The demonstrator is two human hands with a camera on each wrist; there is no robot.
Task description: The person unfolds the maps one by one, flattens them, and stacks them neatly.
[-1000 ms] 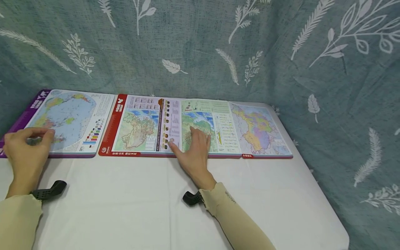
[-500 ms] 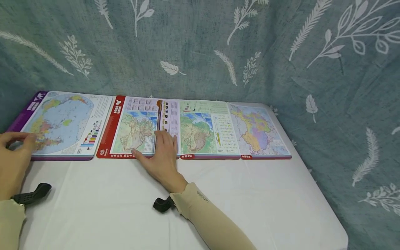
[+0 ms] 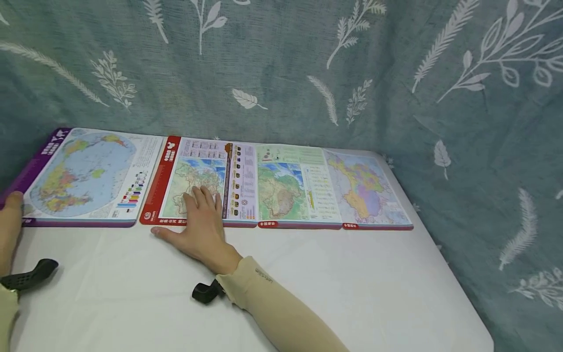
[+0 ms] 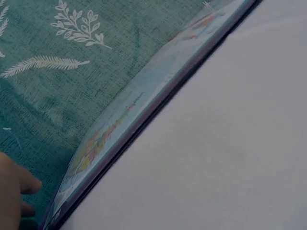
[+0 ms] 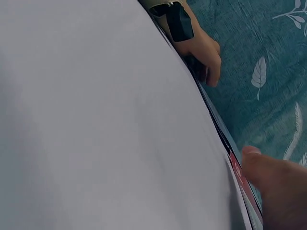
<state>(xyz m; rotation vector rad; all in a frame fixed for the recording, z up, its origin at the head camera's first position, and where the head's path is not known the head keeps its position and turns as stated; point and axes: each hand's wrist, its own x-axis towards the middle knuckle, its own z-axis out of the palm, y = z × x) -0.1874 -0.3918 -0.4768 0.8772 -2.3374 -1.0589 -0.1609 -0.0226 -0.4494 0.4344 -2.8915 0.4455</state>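
A world map (image 3: 105, 171) with a purple left strip lies flat at the left in the head view. My left hand (image 3: 9, 234) is at its lower left corner, partly cut off by the frame; the left wrist view catches the fingers beside the map's end. To the right lies a red-edged folding map (image 3: 154, 186) of China, opened flat. My right hand (image 3: 204, 232) spreads over its left panel, fingers on the printed map and thumb reaching left past the bottom edge. That hand covers part of the panel.
Further panels of the folding map run rightward: a relief map (image 3: 279, 195) and a coloured province map (image 3: 367, 186). A white-covered table (image 3: 308, 274) supports everything. Directly behind the maps hangs a teal leaf-patterned curtain (image 3: 272, 73).
My right hand has slid left from the relief panel onto the leftmost panel of the folding map. My left hand has moved left from over the world map to its left edge.
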